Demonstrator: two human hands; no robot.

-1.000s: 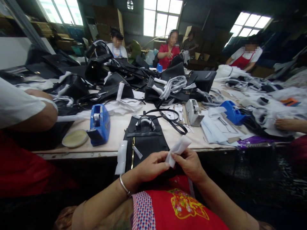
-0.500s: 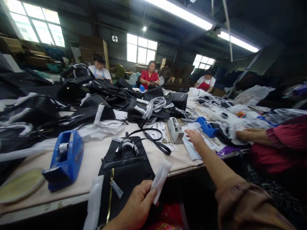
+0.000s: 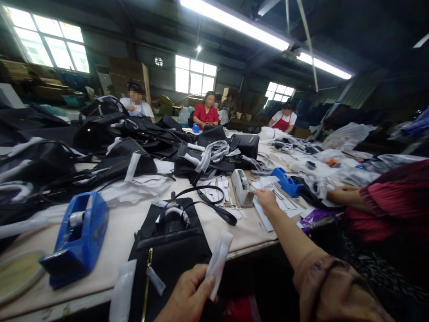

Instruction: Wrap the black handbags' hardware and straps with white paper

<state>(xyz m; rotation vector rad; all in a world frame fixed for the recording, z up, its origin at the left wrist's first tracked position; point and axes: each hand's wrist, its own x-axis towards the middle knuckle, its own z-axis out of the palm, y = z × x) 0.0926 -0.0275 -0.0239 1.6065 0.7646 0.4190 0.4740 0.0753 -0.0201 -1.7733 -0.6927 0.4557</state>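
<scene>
My left hand (image 3: 192,290) pinches a folded white strip (image 3: 220,264), thumb on top, beside a black backpack (image 3: 176,257). The bag lies on the table's near edge, with a gold zipper, a wrapped top handle and a long black strap (image 3: 228,217) reaching right. White wrapping (image 3: 123,286) hangs at its left side. My right hand (image 3: 266,201) reaches out to the front end of a grey tape dispenser (image 3: 241,190). Its fingers are drawn together at the dispenser's edge; what they hold is too small to make out.
A large blue tape dispenser (image 3: 82,241) stands at left, by a round yellowish lid (image 3: 20,273). Black bags (image 3: 134,156) pile up behind. Another blue dispenser (image 3: 286,181) and white papers (image 3: 284,203) lie at right, near a co-worker's red sleeve (image 3: 385,197). Several people sit across the table.
My right hand has moved slightly left to the grey dispenser's front, and its spread fingers have come together. My left hand still holds the strip, a little lower in view.
</scene>
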